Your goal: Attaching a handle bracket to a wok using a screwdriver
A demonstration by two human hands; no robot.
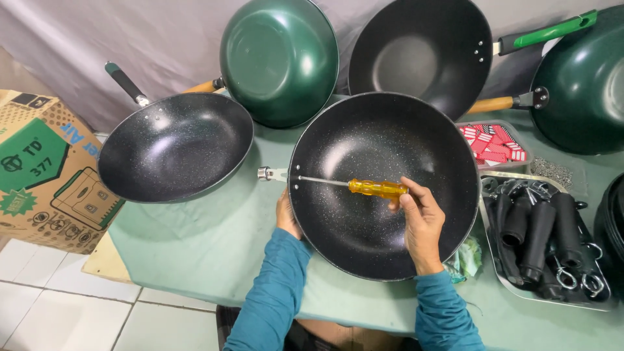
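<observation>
Pale green table (195, 240), grey drape behind, white floor tiles off its left edge beside a printed cardboard box (45, 172).

Centre, near the front edge: black speckled wok (383, 188), no handle fitted, a metal bracket (268, 173) jutting from its left rim. Your left hand (286, 214) grips that rim from outside, fingers hidden behind the wall. Your right hand (419, 218) is closed on the yellow-handled screwdriver (377, 188), shaft lying across the bowl, tip at the rivets on the left wall.

Left edge: a second black wok (175, 146) with dark handle. Back edge: green woks (279, 58) leaning on the drape.

Right edge: steel tray (513, 286) of black handles (539, 234).
</observation>
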